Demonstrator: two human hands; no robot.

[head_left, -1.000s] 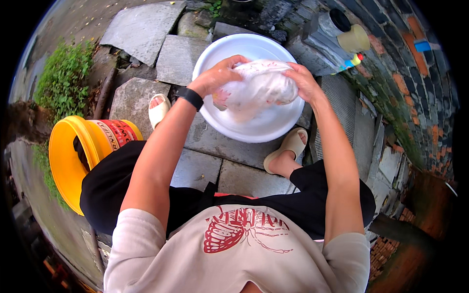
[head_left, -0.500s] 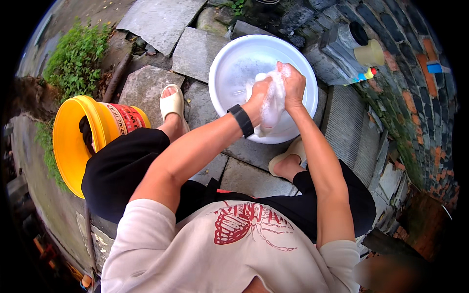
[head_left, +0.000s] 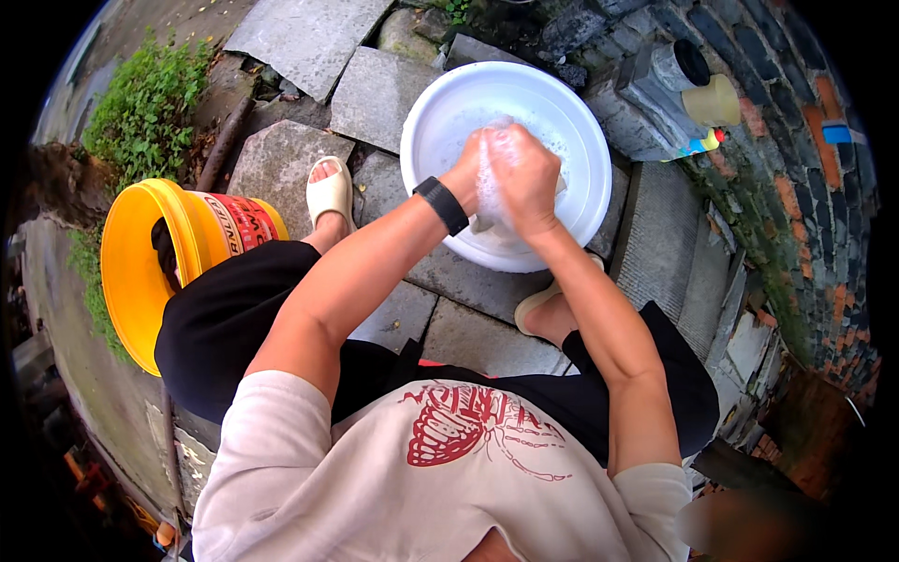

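Observation:
A round white basin (head_left: 585,201) stands on the paving between my feet, with sudsy water in it. Over its middle, my left hand (head_left: 470,167) and my right hand (head_left: 529,183) press together, both closed on a soapy pale cloth (head_left: 492,187). Foam covers the part of the cloth between the hands. Its lower part hangs into the basin below my fists. Most of my fingers are hidden by suds and by the hands themselves. A black band (head_left: 440,205) sits on my left wrist.
A yellow bucket (head_left: 140,281) with dark cloth inside lies tilted by my left knee. At the right, a grey block (head_left: 637,117) holds a dark pot (head_left: 681,66), a beige cup (head_left: 716,100) and a colourful bottle (head_left: 702,145). A brick wall (head_left: 787,197) rises beyond.
My right hand has moved left and slightly down, closing up against the left. My left hand has shifted a little left. The cloth's foamy part has moved left with them.

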